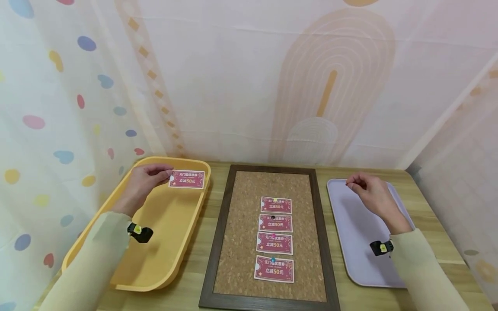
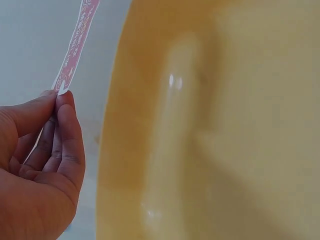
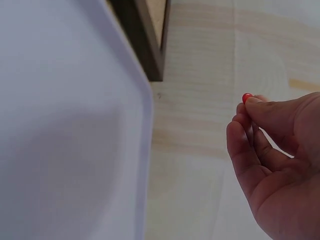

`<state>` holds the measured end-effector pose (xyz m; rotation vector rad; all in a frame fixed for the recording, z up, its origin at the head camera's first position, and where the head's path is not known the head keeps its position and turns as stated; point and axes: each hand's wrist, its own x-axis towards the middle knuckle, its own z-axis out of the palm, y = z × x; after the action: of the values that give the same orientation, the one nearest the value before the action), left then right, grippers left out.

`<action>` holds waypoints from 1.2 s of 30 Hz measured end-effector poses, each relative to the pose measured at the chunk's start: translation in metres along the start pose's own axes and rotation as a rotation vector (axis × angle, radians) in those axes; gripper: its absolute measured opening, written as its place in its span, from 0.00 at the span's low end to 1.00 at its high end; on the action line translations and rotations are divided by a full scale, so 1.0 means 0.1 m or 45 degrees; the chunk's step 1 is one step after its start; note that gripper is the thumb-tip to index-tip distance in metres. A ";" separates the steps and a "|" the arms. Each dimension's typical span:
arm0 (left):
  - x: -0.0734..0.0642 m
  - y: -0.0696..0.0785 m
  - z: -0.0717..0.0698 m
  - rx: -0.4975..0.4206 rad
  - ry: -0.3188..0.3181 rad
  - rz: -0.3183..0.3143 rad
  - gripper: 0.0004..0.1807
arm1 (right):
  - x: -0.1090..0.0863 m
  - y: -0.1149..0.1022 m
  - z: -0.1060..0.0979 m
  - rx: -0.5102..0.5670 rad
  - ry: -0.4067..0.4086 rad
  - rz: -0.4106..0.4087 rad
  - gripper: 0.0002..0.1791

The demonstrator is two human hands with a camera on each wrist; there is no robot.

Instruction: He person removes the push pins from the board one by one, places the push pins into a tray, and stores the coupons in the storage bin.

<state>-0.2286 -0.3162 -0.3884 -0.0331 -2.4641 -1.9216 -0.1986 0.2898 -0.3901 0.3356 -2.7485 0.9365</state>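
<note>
My left hand (image 1: 141,186) pinches a red coupon (image 1: 186,179) with white edges by its left end, above the far part of the yellow tray (image 1: 167,229). In the left wrist view that coupon (image 2: 75,50) appears nearly edge-on, gripped between thumb and fingertips. Over the lilac tray (image 1: 359,242), my right hand (image 1: 373,196) holds a small red push pin (image 3: 247,98) between thumb and fingertips; only its rounded head shows. Between the trays lies a framed corkboard (image 1: 241,216). Several matching coupons (image 1: 275,244) run down it in a column, each with a coloured pin near its top edge.
The corkboard's dark wooden frame (image 1: 223,233) separates the two trays on the wood-grain table (image 1: 194,259). Behind the table hangs a patterned curtain (image 1: 233,86), and a dotted one (image 1: 50,138) hangs at the left. Both wrists carry small black devices (image 1: 141,232).
</note>
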 end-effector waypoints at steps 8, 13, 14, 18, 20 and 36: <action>0.02 -0.18 -0.14 -0.002 0.016 -0.041 0.17 | 0.01 0.18 0.04 0.004 -0.056 0.041 0.02; 0.06 -0.25 -0.18 0.001 -0.006 -0.061 0.18 | 0.01 0.28 0.07 0.009 -0.077 0.053 0.02; 0.07 -0.26 -0.19 0.013 -0.013 -0.068 0.18 | 0.01 0.29 0.07 0.012 -0.087 0.058 0.03; 0.13 -0.31 -0.20 0.066 -0.057 -0.107 0.20 | 0.02 0.35 0.07 0.024 -0.138 0.074 0.03; 0.16 -0.33 -0.20 0.086 -0.083 -0.129 0.20 | 0.02 0.38 0.08 0.029 -0.164 0.082 0.03; 0.23 -0.57 -0.27 0.223 -0.177 -0.266 0.22 | 0.07 0.53 0.16 0.034 -0.273 0.070 0.03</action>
<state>-0.2533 -0.3562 -0.4369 0.1009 -2.8217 -1.8231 -0.2224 0.3198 -0.4305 0.3881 -2.9545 1.0061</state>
